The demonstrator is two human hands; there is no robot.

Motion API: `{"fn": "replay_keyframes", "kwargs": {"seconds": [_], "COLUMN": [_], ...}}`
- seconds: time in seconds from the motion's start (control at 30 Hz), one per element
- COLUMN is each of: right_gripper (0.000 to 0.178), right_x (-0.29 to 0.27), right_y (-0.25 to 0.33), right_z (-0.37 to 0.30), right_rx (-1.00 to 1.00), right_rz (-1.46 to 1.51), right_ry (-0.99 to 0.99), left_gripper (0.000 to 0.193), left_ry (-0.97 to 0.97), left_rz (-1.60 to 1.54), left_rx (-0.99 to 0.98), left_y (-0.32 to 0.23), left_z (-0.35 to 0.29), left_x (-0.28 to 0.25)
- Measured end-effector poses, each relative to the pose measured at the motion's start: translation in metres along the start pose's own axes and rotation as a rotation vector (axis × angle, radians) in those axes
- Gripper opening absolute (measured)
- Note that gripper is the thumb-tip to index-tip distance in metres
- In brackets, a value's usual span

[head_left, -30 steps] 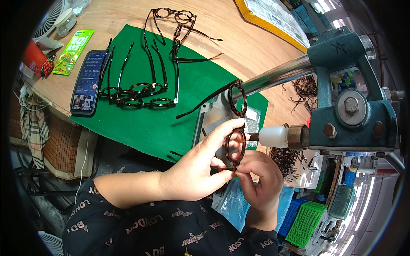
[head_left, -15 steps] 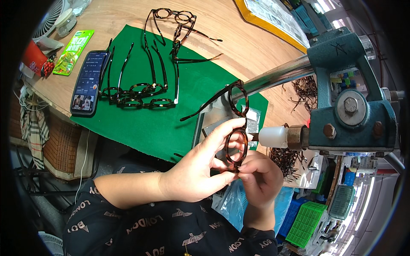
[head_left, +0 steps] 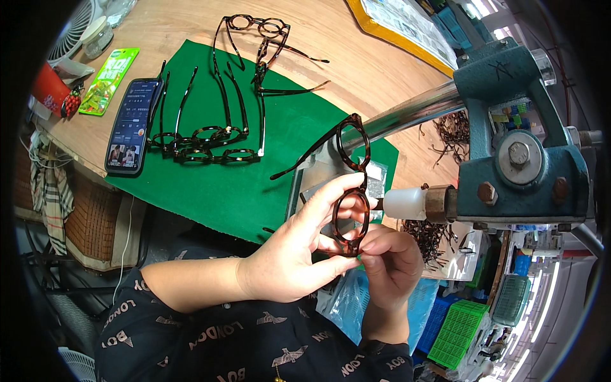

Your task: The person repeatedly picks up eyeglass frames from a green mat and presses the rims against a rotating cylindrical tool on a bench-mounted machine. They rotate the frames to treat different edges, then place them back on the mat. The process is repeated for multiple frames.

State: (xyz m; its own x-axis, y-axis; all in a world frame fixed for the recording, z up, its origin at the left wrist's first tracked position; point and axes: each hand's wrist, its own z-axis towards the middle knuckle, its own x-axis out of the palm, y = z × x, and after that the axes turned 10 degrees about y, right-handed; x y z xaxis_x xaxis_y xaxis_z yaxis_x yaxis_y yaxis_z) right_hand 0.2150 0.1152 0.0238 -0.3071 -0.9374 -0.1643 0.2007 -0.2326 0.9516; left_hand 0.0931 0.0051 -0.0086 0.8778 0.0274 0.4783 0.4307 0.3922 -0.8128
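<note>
A tortoiseshell round eyeglass frame [head_left: 352, 178] stands on edge in front of me, one temple arm sticking out to the left. My left hand [head_left: 294, 254] grips the lower lens ring between thumb and fingers. My right hand [head_left: 388, 260] pinches the bottom of the same ring from the right. The frame's side sits against the white tip [head_left: 402, 204] of a teal bench machine [head_left: 519, 146].
A green mat [head_left: 210, 184] on the wooden table carries several more glasses frames [head_left: 210, 137]. Another frame [head_left: 258, 28] lies beyond it. A phone [head_left: 130, 124], a green packet [head_left: 111, 79] and a red cup [head_left: 48, 89] sit at left. Green crates [head_left: 464, 334] stand lower right.
Both hands and the frame have stayed almost in place; the frame has only shifted slightly against the machine's white tip.
</note>
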Motion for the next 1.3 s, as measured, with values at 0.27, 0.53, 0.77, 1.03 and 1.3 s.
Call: {"fn": "replay_keyframes", "kwargs": {"seconds": [0.27,0.53,0.77,1.03,1.3], "right_gripper": [0.016,0.021,0.021,0.021,0.022], "right_x": [-0.003,-0.004,-0.004,-0.004,-0.005], "right_y": [0.006,0.010,0.008,0.008,0.004], "right_z": [0.005,0.012,0.012,0.014,0.011], "right_rx": [-0.057,-0.113,-0.151,-0.191,-0.237], "right_rz": [-0.209,-0.344,-0.368,-0.405,-0.400], "right_ry": [0.044,0.112,0.116,0.130,0.124], "left_gripper": [0.086,0.085,0.084,0.084,0.086], "left_ry": [0.023,0.023,0.020,0.007,0.008], "left_rz": [0.003,-0.014,-0.022,-0.021,-0.045], "left_rx": [0.009,0.010,0.007,-0.001,-0.014], "left_y": [0.000,0.001,0.001,0.001,-0.002], "left_z": [0.000,0.001,0.001,0.001,0.002], "left_x": [-0.001,0.000,-0.001,-0.001,-0.001]}}
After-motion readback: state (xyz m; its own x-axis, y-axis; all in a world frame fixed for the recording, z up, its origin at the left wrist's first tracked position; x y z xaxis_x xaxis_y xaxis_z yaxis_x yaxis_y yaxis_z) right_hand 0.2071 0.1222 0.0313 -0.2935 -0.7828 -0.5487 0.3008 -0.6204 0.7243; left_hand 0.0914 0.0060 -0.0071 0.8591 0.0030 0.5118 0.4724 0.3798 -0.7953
